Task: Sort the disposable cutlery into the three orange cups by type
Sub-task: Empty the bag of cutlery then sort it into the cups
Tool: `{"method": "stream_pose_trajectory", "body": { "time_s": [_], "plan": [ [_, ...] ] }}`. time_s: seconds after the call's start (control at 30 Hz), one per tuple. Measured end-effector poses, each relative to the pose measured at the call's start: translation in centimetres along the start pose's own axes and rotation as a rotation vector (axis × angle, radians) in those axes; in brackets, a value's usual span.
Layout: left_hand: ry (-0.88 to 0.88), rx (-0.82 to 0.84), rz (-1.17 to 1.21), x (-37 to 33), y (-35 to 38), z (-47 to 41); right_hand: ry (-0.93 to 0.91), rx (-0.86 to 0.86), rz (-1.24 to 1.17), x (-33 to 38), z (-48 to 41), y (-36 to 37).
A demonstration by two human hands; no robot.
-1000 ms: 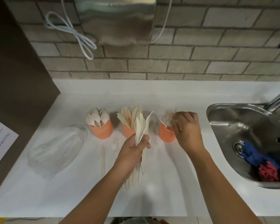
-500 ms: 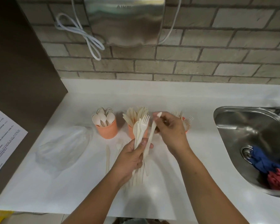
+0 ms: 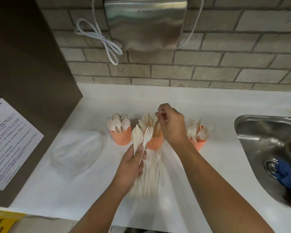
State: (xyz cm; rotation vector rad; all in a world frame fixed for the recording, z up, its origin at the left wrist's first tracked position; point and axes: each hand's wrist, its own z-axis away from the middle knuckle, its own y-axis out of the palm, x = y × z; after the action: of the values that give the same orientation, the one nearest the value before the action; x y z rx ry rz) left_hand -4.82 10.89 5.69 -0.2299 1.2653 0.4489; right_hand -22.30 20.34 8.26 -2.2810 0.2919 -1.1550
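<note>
Far left, paper sheet (image 3: pixel 12 140) reads "use". Left grip (image 3: pixel 131 169) clutches cutlery bundle (image 3: pixel 137 136); right grip (image 3: pixel 172 126) pinches knife (image 3: pixel 156 124) over middle cup (image 3: pixel 155 142).

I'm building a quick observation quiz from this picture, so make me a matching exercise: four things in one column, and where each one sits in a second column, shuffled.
Column one
1. cup of spoons
2. cup of forks
3. blue cloth
4. clear plastic bag

Column two
A. in the sink, by the drain
B. left end of the orange row
C. lying on the counter, left of the orange row
D. right end of the orange row, nearest the sink

Pairs: 1-B, 2-D, 3-A, 4-C
</note>
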Motion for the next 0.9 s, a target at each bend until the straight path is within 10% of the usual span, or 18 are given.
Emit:
{"method": "stream_pose_trajectory", "body": {
  "time_s": [0.13,0.5,0.9],
  "plan": [
    [0.034,0.008,-0.035,-0.6,-0.1,-0.2,-0.158,0.033,0.262,-0.6,0.9,0.6],
    [0.072,0.184,0.006,-2.1,0.2,-1.0,0.19,0.288,-0.455,3.4,0.5,-1.9],
    [-0.006,0.11,-0.058,-0.8,-1.0,-1.4,0.188,-0.469,-0.515,3.9,-1.5,-4.9]
  ]
}}
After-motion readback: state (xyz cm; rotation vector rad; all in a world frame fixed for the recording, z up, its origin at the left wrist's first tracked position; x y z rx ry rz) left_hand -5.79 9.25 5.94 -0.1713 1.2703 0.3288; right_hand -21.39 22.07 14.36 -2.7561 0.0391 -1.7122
